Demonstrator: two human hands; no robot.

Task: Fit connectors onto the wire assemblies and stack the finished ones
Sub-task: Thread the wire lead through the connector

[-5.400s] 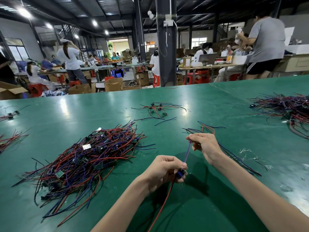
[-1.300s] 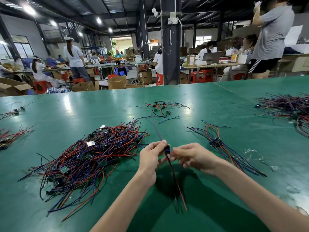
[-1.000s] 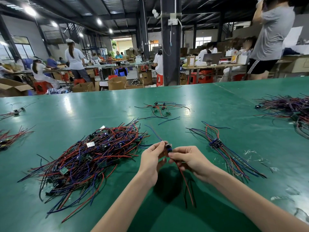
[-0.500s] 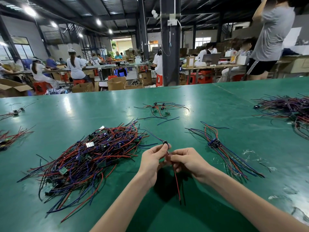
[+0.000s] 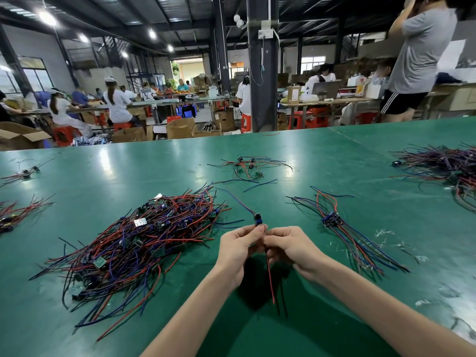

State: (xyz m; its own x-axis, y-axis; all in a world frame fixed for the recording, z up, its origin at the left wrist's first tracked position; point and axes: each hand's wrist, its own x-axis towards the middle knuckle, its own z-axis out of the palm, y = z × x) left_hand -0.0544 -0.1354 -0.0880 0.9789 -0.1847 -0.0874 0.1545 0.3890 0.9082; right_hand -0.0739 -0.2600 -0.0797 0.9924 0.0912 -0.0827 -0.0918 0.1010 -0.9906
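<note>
From the head view, our two hands meet just above the table (image 5: 334, 155), fingertips together. The left hand (image 5: 235, 249) and the right hand (image 5: 291, 247) are both curled and pinch one wire assembly (image 5: 269, 279) between them. Its small dark connector (image 5: 257, 218) pokes up just above the fingertips. The exact grip points are hidden behind the fingers, so we cannot tell which fingers press where. A red lead hangs down below the hands, and a thin dark one beside it is hard to separate from its shadow. A blue lead (image 5: 237, 199) runs off beyond the hands.

Left of the hands lies a large tangled pile (image 5: 144, 235) of red and blue wires. To the right is a smaller aligned bundle (image 5: 334, 222). A loose cluster (image 5: 248, 167) sits well beyond the hands. The heap (image 5: 448, 166) far to the right is cut off by the frame edge.
</note>
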